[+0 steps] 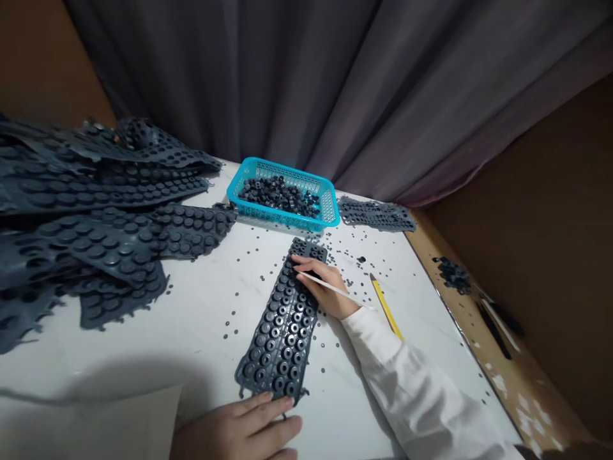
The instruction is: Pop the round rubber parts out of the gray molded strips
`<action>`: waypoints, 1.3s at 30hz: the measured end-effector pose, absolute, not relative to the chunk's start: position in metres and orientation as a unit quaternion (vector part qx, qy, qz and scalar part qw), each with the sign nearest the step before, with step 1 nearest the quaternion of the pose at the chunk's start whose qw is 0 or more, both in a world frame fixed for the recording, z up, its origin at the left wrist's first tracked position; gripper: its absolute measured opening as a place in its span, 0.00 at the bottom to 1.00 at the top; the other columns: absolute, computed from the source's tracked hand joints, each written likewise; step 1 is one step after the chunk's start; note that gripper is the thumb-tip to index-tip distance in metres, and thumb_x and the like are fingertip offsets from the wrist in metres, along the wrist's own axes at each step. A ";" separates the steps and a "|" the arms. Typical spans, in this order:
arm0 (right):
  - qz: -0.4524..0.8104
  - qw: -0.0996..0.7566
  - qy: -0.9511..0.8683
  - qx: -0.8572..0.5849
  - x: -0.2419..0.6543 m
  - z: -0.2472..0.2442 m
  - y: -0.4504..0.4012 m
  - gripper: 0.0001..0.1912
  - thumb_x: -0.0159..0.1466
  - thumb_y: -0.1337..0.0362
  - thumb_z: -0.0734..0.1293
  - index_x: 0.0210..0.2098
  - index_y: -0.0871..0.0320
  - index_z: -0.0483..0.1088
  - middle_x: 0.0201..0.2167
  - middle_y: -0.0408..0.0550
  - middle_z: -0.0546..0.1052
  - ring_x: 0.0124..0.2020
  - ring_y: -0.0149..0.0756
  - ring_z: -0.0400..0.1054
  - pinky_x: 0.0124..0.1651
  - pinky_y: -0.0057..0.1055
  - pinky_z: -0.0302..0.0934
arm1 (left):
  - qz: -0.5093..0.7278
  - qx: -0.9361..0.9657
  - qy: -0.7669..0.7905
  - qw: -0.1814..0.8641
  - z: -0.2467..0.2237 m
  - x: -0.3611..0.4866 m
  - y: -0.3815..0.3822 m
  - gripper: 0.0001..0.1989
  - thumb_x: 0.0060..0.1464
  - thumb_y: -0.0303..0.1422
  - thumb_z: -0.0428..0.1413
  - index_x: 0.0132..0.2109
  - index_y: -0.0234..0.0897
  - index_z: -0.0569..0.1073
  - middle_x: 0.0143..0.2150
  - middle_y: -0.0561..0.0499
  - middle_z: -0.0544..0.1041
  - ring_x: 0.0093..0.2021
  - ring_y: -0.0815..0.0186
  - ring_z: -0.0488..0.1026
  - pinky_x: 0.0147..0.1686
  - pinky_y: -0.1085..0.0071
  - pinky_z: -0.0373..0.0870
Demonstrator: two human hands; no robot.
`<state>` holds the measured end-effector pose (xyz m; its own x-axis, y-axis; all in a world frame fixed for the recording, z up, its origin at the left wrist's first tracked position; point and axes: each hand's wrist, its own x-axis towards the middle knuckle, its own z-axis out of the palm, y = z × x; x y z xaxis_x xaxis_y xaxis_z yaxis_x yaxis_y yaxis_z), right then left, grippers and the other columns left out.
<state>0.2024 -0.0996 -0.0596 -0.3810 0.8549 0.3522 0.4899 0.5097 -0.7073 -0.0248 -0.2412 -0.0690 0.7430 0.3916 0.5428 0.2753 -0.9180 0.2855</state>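
A black rubber sheet [280, 326] with rows of round, ring-like studs lies lengthwise on the white table. My right hand [328, 287] is closed round a thin white stick [335, 289], whose end is at the studs near the sheet's far end. My left hand [249, 428] lies with spread fingers at the near end of the sheet, its fingertips on the edge. Small black discs are scattered on the table around the sheet. Beyond it stands a turquoise basket [287, 222] holding many small black rubber pieces [278, 193].
Large studded black sheets [96, 236] are heaped at the left. Another perforated sheet [376, 214] lies right of the basket. A yellow pencil-like tool [387, 308] rests beside my right forearm. Black scraps [453, 275] lie on the brown surface at the right. A grey curtain hangs behind.
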 end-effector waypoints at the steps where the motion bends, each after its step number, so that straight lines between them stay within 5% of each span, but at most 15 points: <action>1: 0.257 0.361 -0.791 -0.421 0.202 -0.062 -0.101 0.07 0.63 0.63 0.63 0.40 0.55 0.70 0.49 0.53 0.74 0.51 0.39 0.69 0.53 0.39 0.64 | 0.319 0.925 0.180 0.096 -0.071 -0.024 -0.242 0.08 0.60 0.34 0.50 0.39 0.43 0.74 0.49 0.63 0.76 0.53 0.73 0.68 0.56 0.75 0.61; 15: 0.144 0.286 -0.868 -0.379 0.205 -0.064 -0.085 0.09 0.66 0.66 0.58 0.42 0.56 0.69 0.46 0.52 0.76 0.52 0.38 0.67 0.54 0.41 0.64 | 0.225 0.954 0.148 0.135 -0.070 -0.034 -0.241 0.12 0.62 0.33 0.46 0.46 0.42 0.72 0.55 0.59 0.72 0.56 0.67 0.65 0.56 0.70 0.62; 23: 0.174 0.378 -0.804 -0.424 0.201 -0.057 -0.091 0.07 0.65 0.64 0.61 0.41 0.55 0.69 0.48 0.52 0.75 0.55 0.39 0.65 0.56 0.43 0.62 | 0.201 0.958 0.161 0.126 -0.088 -0.031 -0.250 0.12 0.61 0.35 0.48 0.49 0.45 0.71 0.58 0.59 0.69 0.58 0.67 0.63 0.58 0.70 0.60; 29: 0.235 0.346 -0.810 -0.411 0.196 -0.061 -0.116 0.06 0.64 0.66 0.62 0.40 0.55 0.69 0.46 0.51 0.76 0.55 0.39 0.64 0.55 0.44 0.62 | 0.207 0.962 0.135 0.115 -0.074 -0.035 -0.240 0.13 0.62 0.36 0.47 0.50 0.44 0.70 0.57 0.59 0.69 0.56 0.67 0.64 0.56 0.71 0.60; 33: 0.195 0.339 -0.823 -0.411 0.195 -0.063 -0.113 0.06 0.64 0.66 0.62 0.40 0.55 0.70 0.45 0.51 0.77 0.54 0.38 0.65 0.53 0.43 0.63 | 0.194 0.966 0.104 0.133 -0.073 -0.036 -0.237 0.18 0.61 0.42 0.46 0.52 0.41 0.69 0.58 0.53 0.69 0.57 0.64 0.65 0.55 0.70 0.63; 39: 0.084 0.252 -0.885 -0.382 0.198 -0.063 -0.099 0.09 0.66 0.65 0.59 0.41 0.55 0.70 0.47 0.50 0.76 0.52 0.39 0.67 0.53 0.42 0.63 | 0.225 0.958 0.126 0.125 -0.115 -0.029 -0.253 0.15 0.61 0.36 0.47 0.53 0.44 0.68 0.61 0.54 0.65 0.60 0.62 0.61 0.57 0.66 0.60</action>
<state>0.1985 -0.0988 -0.0627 -0.5814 0.7181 0.3825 0.6329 0.6946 -0.3420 -0.0293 -0.2527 -0.1148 0.8672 0.2978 0.3991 0.1856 -0.9370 0.2961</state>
